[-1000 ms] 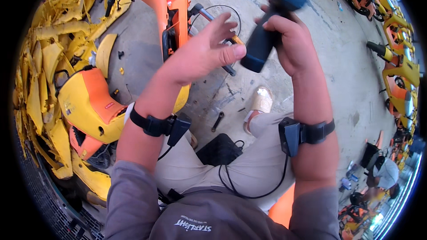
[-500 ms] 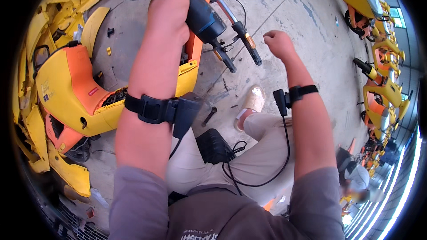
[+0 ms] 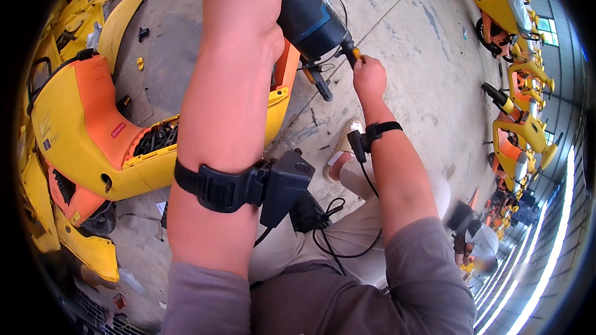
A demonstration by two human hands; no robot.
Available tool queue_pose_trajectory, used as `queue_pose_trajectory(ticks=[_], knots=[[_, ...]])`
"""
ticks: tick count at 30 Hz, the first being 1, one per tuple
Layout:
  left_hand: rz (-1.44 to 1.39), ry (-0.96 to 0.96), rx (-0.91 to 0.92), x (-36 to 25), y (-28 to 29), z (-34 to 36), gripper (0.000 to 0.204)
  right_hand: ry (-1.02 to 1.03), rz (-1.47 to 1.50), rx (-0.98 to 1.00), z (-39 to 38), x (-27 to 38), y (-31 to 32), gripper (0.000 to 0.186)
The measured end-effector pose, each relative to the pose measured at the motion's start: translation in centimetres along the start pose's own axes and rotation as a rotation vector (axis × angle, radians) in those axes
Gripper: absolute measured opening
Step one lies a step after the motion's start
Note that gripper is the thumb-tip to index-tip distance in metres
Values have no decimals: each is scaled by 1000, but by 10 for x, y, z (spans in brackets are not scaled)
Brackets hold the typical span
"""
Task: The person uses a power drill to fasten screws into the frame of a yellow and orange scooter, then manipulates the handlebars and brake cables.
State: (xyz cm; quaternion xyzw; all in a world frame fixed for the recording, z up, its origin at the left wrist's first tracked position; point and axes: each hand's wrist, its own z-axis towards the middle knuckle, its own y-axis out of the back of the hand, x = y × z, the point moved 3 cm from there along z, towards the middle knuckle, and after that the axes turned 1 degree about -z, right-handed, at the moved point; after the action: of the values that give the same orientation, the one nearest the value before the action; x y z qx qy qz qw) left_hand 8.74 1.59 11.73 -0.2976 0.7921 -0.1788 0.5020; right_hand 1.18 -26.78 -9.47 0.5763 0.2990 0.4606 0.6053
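My left hand (image 3: 245,9) is closed around a black and dark blue power tool (image 3: 313,22), like a cordless impact wrench, raised over the scooter's front end. Its grip is partly hidden by the hand. Under the tool's head is a motorcycle front fork, one leg (image 3: 320,84) ending just above the floor. My right hand (image 3: 370,77) has its fingers closed at the lower end of the other fork leg (image 3: 349,48), beside an orange reflector. The tool's front end overlaps this leg, so contact between them cannot be told.
A yellow and orange scooter body (image 3: 93,124) lies at left, with yellow panels (image 3: 121,28) piled behind it. Several yellow scooters (image 3: 521,130) line the right side. Another person (image 3: 478,245) is at the lower right. Small loose parts (image 3: 143,34) lie on the concrete floor.
My left hand and the power tool have moved right and nearer the fork leg. My right hand has come left and down and taken hold of that leg's end.
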Motion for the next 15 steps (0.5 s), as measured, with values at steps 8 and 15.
queue_pose_trajectory(ticks=[8,15], knots=[[-74,191,-206,-11,0,-2,11,22,-202,7,3,13,-6,20],[-136,-2,-6,-4,6,-3,13,-7,-367,102,8,18,-3,15]])
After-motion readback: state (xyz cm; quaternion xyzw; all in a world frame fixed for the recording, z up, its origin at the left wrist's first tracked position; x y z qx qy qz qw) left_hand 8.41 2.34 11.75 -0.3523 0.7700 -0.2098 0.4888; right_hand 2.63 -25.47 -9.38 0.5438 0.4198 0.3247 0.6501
